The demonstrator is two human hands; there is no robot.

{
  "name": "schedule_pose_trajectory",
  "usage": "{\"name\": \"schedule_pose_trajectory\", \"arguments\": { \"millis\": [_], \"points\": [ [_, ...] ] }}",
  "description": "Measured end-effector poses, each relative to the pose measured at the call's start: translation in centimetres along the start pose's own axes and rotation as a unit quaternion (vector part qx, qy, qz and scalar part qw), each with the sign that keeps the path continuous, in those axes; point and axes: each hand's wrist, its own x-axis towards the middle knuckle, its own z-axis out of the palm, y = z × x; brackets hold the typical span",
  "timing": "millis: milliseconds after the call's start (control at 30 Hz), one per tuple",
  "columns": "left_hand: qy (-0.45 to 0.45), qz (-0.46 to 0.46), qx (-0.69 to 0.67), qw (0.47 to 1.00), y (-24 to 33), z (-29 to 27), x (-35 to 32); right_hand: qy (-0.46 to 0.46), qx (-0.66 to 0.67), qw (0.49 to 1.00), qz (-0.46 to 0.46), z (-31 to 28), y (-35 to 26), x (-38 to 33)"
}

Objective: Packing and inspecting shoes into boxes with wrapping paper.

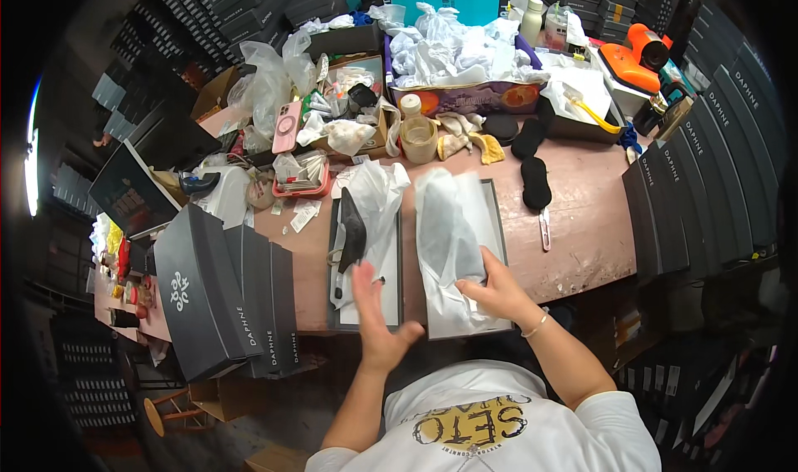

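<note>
Two narrow grey-edged shoe-box halves lie side by side on the table in front of me. In the left shoe box [392, 293], a dark shoe [353, 229] lies on its side against crumpled white tissue paper [382, 202]. Over the near end of that box, my left hand [381, 321] is open, fingers apart, holding nothing. The right box half [496, 222] carries a tissue-wrapped shoe [449, 231], dark through the thin white paper. My right hand [497, 293] grips its near right side, thumb on top; the fingertips are partly hidden.
Dark shoe boxes stand at left [204, 289] and in a stack at right [706, 172]. Behind are a purple carton [474, 98] of crumpled paper, a jar [418, 135], a pink phone [287, 127] and a red basket [303, 191]. A black pouch [536, 182] and a knife [545, 229] lie right.
</note>
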Motion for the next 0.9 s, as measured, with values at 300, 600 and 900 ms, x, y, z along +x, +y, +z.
{"name": "schedule_pose_trajectory", "arguments": {
  "millis": [300, 600, 900],
  "points": [
    [0.106, -0.152, -0.206, 0.961, 0.4, 1.6, -0.9, 0.173, -0.243, 0.911, -0.284, 1.7, -6.6, 1.1],
    [0.104, -0.249, -0.442, 0.855, -4.3, -1.1, -2.5, 0.027, -0.246, 0.903, -0.351, 9.7, -5.3, -1.6],
    [0.110, -0.267, -0.472, 0.833, -3.4, -2.6, -2.6, 0.064, -0.063, 0.990, -0.111, 5.0, -8.0, -0.7]
  ]
}}
